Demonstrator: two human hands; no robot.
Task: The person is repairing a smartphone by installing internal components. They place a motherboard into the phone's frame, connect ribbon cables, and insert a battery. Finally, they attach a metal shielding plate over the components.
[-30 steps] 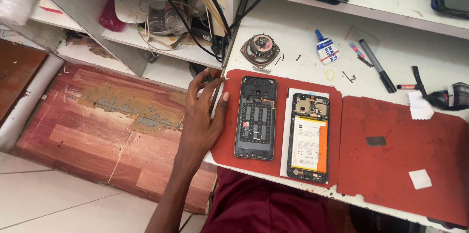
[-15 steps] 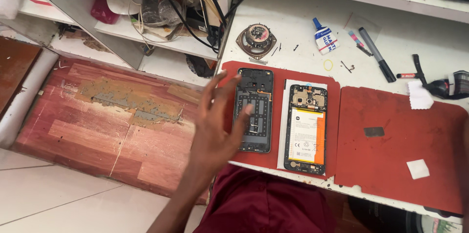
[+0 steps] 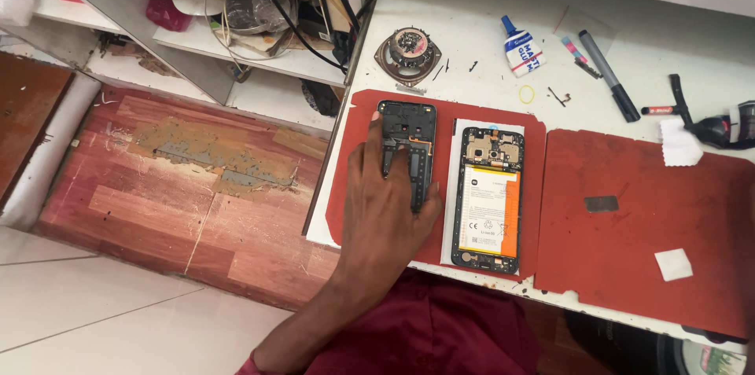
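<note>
The left hand [image 3: 389, 202] lies flat, fingers spread, on the lower part of the phone frame [image 3: 406, 135], which rests on the red mat [image 3: 350, 186] on the bench [image 3: 472, 29]. Just beside it lies an open phone [image 3: 489, 198] showing its battery. The right hand is out of view.
</note>
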